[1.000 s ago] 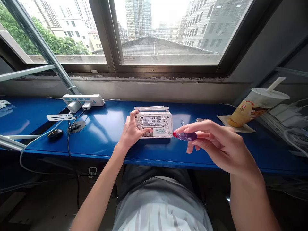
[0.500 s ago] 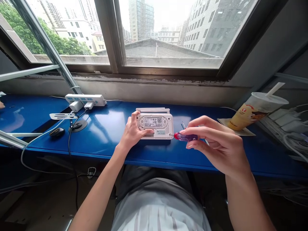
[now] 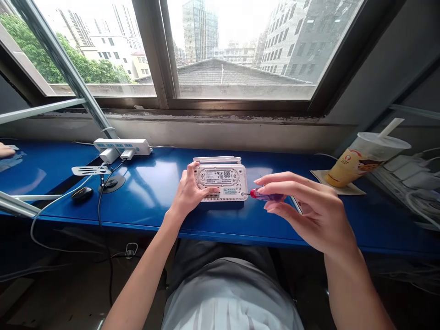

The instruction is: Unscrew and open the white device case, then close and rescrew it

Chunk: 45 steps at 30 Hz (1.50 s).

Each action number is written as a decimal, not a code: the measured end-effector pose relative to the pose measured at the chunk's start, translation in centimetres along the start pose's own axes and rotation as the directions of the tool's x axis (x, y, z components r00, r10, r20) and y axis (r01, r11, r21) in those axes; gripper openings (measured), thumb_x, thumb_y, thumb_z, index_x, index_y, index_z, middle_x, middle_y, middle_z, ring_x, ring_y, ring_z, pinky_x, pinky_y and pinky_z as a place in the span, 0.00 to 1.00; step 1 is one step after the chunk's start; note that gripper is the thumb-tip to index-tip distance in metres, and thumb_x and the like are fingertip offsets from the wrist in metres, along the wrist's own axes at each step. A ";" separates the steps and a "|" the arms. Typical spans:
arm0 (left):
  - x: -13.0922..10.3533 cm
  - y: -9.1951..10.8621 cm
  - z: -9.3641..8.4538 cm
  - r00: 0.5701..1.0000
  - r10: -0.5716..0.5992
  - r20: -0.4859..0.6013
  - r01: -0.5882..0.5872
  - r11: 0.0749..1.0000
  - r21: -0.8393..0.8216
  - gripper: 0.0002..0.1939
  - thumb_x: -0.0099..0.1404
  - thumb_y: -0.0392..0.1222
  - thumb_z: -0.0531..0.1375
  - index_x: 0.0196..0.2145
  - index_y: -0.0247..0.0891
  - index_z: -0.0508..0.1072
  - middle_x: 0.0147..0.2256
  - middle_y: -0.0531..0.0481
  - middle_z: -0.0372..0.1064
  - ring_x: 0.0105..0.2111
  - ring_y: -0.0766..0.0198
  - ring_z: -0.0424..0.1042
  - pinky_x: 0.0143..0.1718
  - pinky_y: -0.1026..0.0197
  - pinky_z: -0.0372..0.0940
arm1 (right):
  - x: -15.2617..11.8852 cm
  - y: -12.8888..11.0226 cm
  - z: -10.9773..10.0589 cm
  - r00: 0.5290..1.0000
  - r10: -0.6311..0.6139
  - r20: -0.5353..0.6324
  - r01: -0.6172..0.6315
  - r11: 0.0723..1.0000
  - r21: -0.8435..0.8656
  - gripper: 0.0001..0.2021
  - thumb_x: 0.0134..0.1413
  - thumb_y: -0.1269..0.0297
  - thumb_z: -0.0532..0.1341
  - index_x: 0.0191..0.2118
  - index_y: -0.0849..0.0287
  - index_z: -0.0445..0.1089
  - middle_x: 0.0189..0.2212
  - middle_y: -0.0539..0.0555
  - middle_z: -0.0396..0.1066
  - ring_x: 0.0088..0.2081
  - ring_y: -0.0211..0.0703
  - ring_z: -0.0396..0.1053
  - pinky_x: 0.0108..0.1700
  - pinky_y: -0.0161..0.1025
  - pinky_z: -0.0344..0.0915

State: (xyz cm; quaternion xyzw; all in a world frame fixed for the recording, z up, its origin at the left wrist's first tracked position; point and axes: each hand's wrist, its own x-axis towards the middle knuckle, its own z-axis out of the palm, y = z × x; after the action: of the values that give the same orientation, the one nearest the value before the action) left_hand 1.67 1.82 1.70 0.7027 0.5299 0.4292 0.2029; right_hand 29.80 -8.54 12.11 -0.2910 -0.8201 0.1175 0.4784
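Observation:
A white router (image 3: 225, 189) with folded antennas lies label side up on the blue desk. My left hand (image 3: 188, 189) grips its left end, thumb across the lower vent and fingers at the upper edge. Between the thumb and fingers of my right hand (image 3: 305, 201) is a screwdriver (image 3: 266, 195) with a red and purple handle. Its shaft points left, and the tip is at the router's lower right corner. Partly behind my right hand, a thin metallic item (image 3: 296, 205) lies on the desk.
A drink cup (image 3: 360, 158) with a straw stands on a napkin (image 3: 354, 189) at the right. At the left are a power strip (image 3: 122, 145), a black mouse (image 3: 81, 194), cables and a metal frame (image 3: 65, 55). Another person's hand (image 3: 6, 150) shows at the far left.
The view has shifted slightly. The screwdriver handle has turned a little in my right hand, its tip still at the corner. The other person's hand has come further into view at the far left.

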 end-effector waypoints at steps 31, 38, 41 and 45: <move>-0.1 0.2 0.1 1.000 0.012 -0.014 -0.012 1.000 0.016 0.49 0.54 0.65 0.76 0.63 0.49 0.57 0.56 0.42 0.69 0.52 0.47 0.75 0.52 0.45 0.74 | -0.6 0.0 -1.2 0.950 0.242 0.198 -0.287 0.926 0.245 0.08 0.74 0.64 0.63 0.55 0.47 0.74 0.49 0.51 0.79 0.33 0.38 0.81 0.35 0.34 0.79; 0.0 0.1 0.1 1.000 -0.001 -0.019 0.002 0.999 0.041 0.51 0.53 0.66 0.76 0.64 0.49 0.57 0.55 0.42 0.70 0.51 0.48 0.76 0.52 0.46 0.74 | 0.0 -0.2 -0.9 0.978 0.140 0.156 -0.164 0.975 0.151 0.09 0.66 0.62 0.71 0.50 0.49 0.79 0.48 0.53 0.78 0.40 0.42 0.79 0.39 0.36 0.78; 0.0 0.1 0.1 1.000 0.002 -0.020 -0.001 0.999 0.039 0.50 0.53 0.65 0.77 0.63 0.49 0.57 0.55 0.43 0.70 0.52 0.48 0.76 0.52 0.46 0.73 | 0.3 0.0 -0.5 0.993 0.079 0.088 -0.087 0.992 0.094 0.07 0.63 0.63 0.74 0.46 0.50 0.82 0.43 0.53 0.78 0.39 0.42 0.79 0.36 0.35 0.76; 0.0 0.2 0.1 1.000 -0.002 -0.020 0.003 0.999 0.039 0.51 0.53 0.65 0.77 0.64 0.49 0.57 0.55 0.42 0.70 0.51 0.48 0.76 0.52 0.46 0.74 | 0.0 0.3 -0.4 0.986 0.105 0.129 -0.122 0.984 0.127 0.12 0.64 0.64 0.73 0.52 0.48 0.79 0.44 0.52 0.80 0.35 0.41 0.79 0.36 0.36 0.77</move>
State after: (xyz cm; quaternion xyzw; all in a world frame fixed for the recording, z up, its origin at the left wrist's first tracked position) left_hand 1.86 1.75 1.75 0.7016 0.5411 0.4254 0.1844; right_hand 30.27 -8.31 12.17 -0.2967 -0.8200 0.2173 0.4385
